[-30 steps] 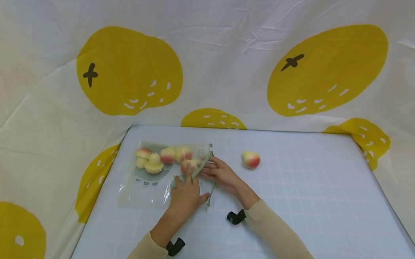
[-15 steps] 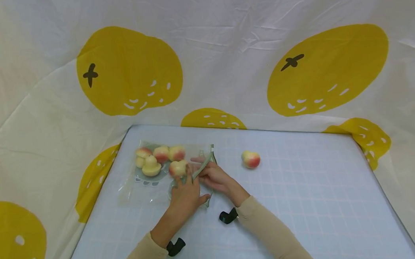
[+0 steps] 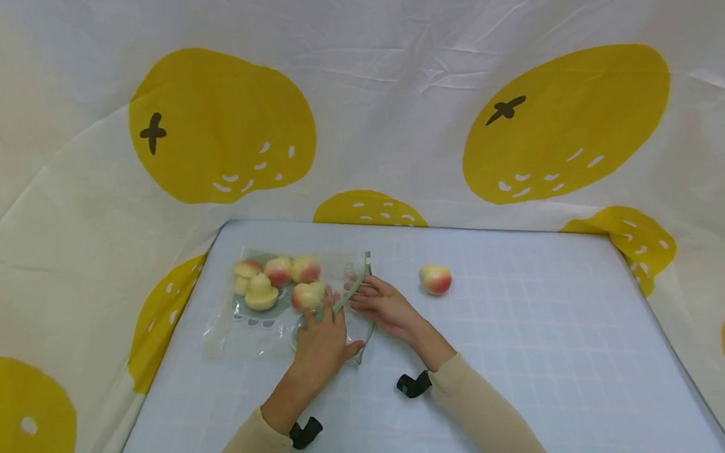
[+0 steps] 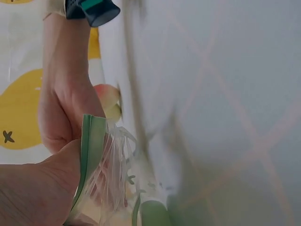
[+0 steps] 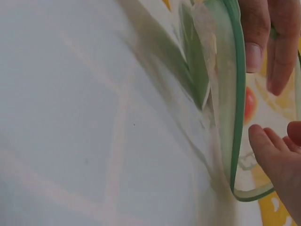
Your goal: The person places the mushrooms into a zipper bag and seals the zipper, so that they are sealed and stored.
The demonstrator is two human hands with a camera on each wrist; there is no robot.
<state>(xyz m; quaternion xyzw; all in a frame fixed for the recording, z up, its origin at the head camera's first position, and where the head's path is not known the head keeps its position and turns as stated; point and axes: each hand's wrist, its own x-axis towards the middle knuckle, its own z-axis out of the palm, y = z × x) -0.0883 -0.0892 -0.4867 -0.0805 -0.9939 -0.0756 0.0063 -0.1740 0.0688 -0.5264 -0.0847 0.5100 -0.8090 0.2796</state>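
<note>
A clear zip bag with a green zip strip lies on the table, its mouth toward the right. Inside are several yellow-and-red fruits that look like peaches. My left hand lies over the mouth end with fingers spread and holds the lips apart. Thumb and finger of that hand show within the green rim in the right wrist view. My right hand has its fingertips at the mouth, partly behind the strip, and grips no fruit. One more such fruit sits outside, right of the bag.
The table has a pale blue checked cover. White cloth printed with big yellow fruit rises behind and along the sides. A black wrist camera hangs at the right sleeve, another black camera at the left.
My right hand reached deeper into the bag, then drew back right. The nearest fruit inside shifted left, away from the mouth, and is out of the right fingers. The left hand stayed nearly still.
</note>
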